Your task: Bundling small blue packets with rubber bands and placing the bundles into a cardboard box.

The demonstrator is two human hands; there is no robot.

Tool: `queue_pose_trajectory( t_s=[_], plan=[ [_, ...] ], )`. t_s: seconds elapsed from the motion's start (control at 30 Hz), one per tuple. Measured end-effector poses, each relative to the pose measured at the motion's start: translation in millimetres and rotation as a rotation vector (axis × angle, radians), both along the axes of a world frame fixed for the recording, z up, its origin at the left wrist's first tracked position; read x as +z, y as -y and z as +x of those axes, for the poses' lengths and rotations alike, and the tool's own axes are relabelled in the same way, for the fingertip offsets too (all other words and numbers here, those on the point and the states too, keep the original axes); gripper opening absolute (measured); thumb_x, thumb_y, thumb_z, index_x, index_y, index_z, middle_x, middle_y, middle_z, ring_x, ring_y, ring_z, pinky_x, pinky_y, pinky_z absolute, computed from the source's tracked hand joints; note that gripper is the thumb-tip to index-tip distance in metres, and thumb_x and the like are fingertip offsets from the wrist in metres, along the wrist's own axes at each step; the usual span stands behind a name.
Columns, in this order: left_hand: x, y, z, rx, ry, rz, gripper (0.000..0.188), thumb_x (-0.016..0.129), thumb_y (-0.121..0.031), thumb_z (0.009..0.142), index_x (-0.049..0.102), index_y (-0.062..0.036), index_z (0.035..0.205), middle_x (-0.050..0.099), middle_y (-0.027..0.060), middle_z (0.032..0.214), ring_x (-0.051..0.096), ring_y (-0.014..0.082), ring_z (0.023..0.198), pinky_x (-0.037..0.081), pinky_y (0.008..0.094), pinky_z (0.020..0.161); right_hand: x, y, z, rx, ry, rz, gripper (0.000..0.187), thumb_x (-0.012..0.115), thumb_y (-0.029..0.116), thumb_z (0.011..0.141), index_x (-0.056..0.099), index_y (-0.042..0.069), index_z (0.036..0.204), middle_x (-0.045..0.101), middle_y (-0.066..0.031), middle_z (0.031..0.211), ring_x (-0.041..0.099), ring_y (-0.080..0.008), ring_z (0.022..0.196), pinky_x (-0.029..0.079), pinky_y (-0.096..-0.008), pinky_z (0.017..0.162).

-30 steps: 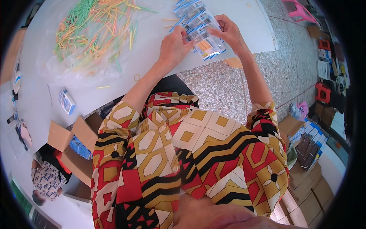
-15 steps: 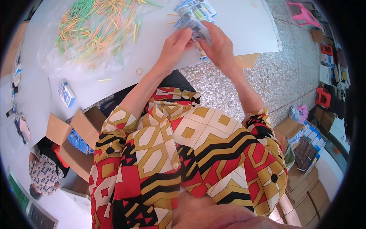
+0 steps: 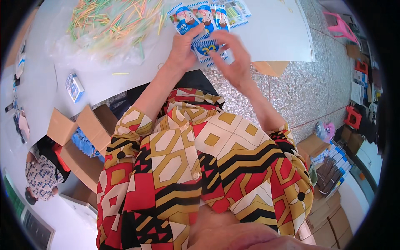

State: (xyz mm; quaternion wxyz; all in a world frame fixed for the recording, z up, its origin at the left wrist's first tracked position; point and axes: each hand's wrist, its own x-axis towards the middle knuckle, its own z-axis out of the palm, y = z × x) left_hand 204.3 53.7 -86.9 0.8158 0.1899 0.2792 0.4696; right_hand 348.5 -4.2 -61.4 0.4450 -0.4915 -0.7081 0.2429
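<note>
Several small blue-and-white printed packets (image 3: 183, 18) are fanned out above the near side of the white table. My left hand (image 3: 183, 49) grips them at their lower left, its thumb lying over them. Just right of the lowest packet (image 3: 206, 49) is my right hand (image 3: 236, 58), fingers curved and apart, slightly blurred, with nothing visible between them. Its fingertips come close to the packets; whether they touch I cannot tell. Behind the fan, more packets (image 3: 238, 18) with their clear side up lie on the table. The far ends of some packets overlap and hide each other.
A clear plastic bag with many coloured thin sticks (image 3: 110, 25) covers the table's far left. A small blue-and-white box (image 3: 74, 88) stands near the front edge. An open carton (image 3: 89, 129) with blue packets sits below left. Rubber bands (image 3: 290, 10) lie at the far right. A person (image 3: 43, 179) is at lower left.
The packets in my left hand now show their blue printed side and are fanned out; before, they were bunched between both hands. My right hand has come away from them, fingers spread.
</note>
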Motion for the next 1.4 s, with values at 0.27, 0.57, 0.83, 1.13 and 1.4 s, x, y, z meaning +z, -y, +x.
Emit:
queue_pose_trajectory(
  t_s=[0.27, 0.57, 0.83, 1.13, 1.4],
  plan=[
    [19.7, -5.0, -30.8, 0.077, -0.23, 0.399, 0.029, 0.07, -0.009, 0.079, 0.062, -0.0069, 0.107, 0.067, 0.0036, 0.099, 0.064, 0.0136, 0.088, 0.053, 0.0285, 0.077, -15.9, -49.1, 10.1, 0.2, -0.304, -0.343, 0.075, 0.078, 0.017, 0.072, 0.036, 0.009, 0.134, 0.051, -0.0115, 0.126, 0.05, -0.019, 0.114, 0.04, -0.0344, 0.096],
    [22.1, 4.4, -65.6, -0.098, -0.512, 0.725, 0.037, 0.074, -0.007, 0.075, 0.062, -0.005, 0.11, 0.065, 0.0014, 0.1, 0.06, 0.0085, 0.09, 0.049, 0.0242, 0.081, -6.3, -44.4, -15.8, 0.273, -0.058, -0.204, 0.059, 0.077, 0.015, 0.072, 0.05, 0.01, 0.124, 0.063, -0.0082, 0.106, 0.061, -0.0201, 0.096, 0.048, -0.0301, 0.085],
    [30.3, 3.9, -68.2, 0.069, -0.705, 0.869, 0.09, 0.081, -0.012, 0.066, 0.028, -0.0025, 0.139, 0.052, 0.0105, 0.122, 0.053, 0.0183, 0.107, 0.042, 0.0308, 0.093, -15.9, -48.7, -13.2, 0.26, 0.012, -0.222, 0.066, 0.077, 0.008, 0.07, 0.045, 0.011, 0.128, 0.058, -0.0063, 0.112, 0.055, -0.0153, 0.105, 0.046, -0.0304, 0.092],
    [-9.7, 19.6, -68.6, 0.089, -0.737, 0.759, 0.07, 0.082, -0.016, 0.066, 0.045, -0.0031, 0.125, 0.063, 0.0077, 0.102, 0.061, 0.0127, 0.093, 0.049, 0.0268, 0.083, -22.4, -29.3, -5.5, 0.362, -0.195, -0.39, 0.07, 0.074, 0.007, 0.072, 0.038, 0.008, 0.132, 0.052, -0.0049, 0.12, 0.048, -0.0157, 0.114, 0.039, -0.0316, 0.099],
    [-7.6, 24.4, -58.4, 0.153, -0.642, 0.736, 0.073, 0.084, -0.013, 0.064, 0.043, -0.0039, 0.123, 0.06, 0.0075, 0.107, 0.059, 0.0126, 0.097, 0.048, 0.027, 0.086, -25.2, -18.4, -14.6, 0.285, -0.065, -0.262, 0.078, 0.079, 0.016, 0.067, 0.035, 0.01, 0.133, 0.058, -0.0124, 0.114, 0.058, -0.0241, 0.105, 0.046, -0.0344, 0.09]
  ],
)
